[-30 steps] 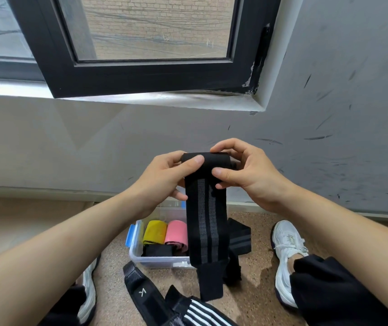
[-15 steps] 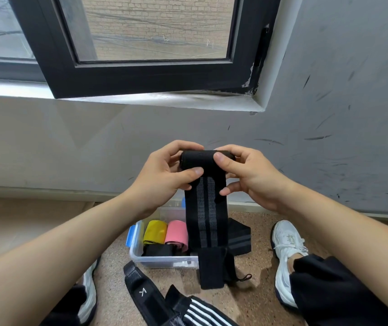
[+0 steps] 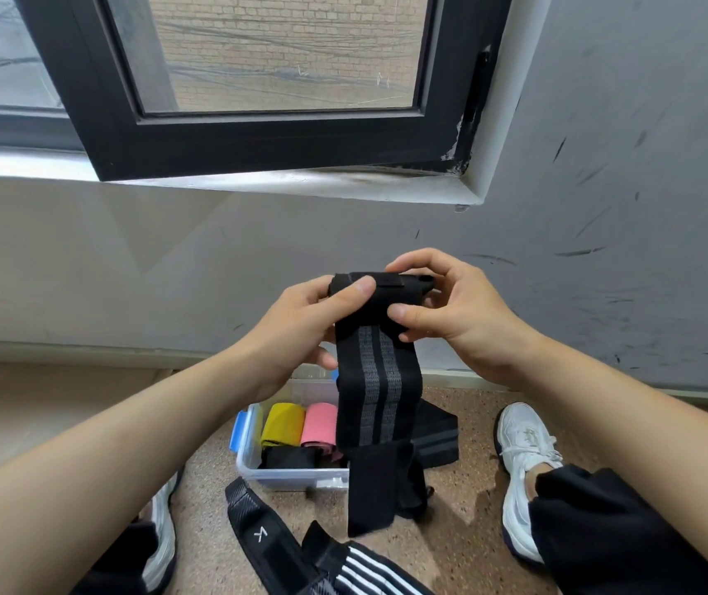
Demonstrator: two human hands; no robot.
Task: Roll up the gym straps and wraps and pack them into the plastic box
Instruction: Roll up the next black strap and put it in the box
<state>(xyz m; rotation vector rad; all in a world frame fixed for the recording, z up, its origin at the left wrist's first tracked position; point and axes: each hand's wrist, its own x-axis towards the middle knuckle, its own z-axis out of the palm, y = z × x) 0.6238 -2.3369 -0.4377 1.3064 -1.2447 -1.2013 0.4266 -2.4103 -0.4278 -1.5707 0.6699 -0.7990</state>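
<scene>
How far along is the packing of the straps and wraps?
Done: a yellow roll, pink roll and black roll lie in the plastic box. In hand: the left hand and right hand grip the rolled top of the grey-striped wrap; most of it hangs loose. Left: the logo strap, white-striped wrap and another dark wrap lie outside the box.

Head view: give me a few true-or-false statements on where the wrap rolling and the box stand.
1. The left hand and right hand both grip the rolled top of the grey-striped wrap. True.
2. That wrap is fully rolled. False: a long tail hangs down unrolled.
3. A yellow roll and a pink roll sit side by side in the plastic box. True.
4. Every strap is packed. False: a white-striped strap lies on the floor outside the box.
</scene>
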